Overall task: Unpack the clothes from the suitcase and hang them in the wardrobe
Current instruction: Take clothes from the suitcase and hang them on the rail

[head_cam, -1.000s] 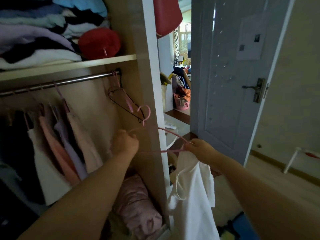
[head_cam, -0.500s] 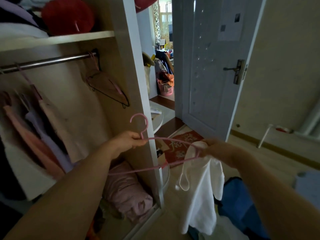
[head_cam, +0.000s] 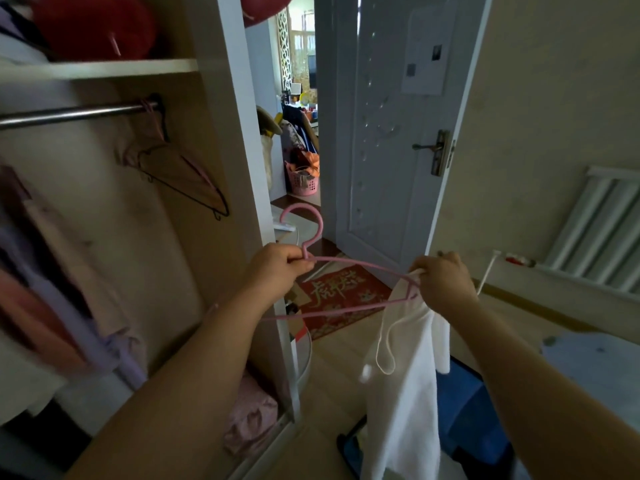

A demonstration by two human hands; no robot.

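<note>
My left hand (head_cam: 277, 268) grips a pink hanger (head_cam: 332, 308) at the base of its hook, in front of the wardrobe's white side panel. My right hand (head_cam: 441, 280) pinches the hanger's right end together with the top of a white garment (head_cam: 405, 386), which hangs down from it. The wardrobe rail (head_cam: 69, 114) runs at the upper left, with two empty hangers (head_cam: 183, 174) at its right end and several hung clothes (head_cam: 52, 289) further left. A blue suitcase (head_cam: 467, 417) lies open on the floor under the garment.
A grey door (head_cam: 377, 133) stands open ahead, with a red doormat (head_cam: 339, 292) on the floor before it. A white radiator (head_cam: 599, 230) is on the right wall. Folded pink cloth (head_cam: 252, 420) lies on the wardrobe floor. A red hat (head_cam: 93, 26) sits on the shelf.
Both hands have carried the hanger and white garment rightward, out from the wardrobe interior. The view has turned right and down, bringing the suitcase and radiator into sight.
</note>
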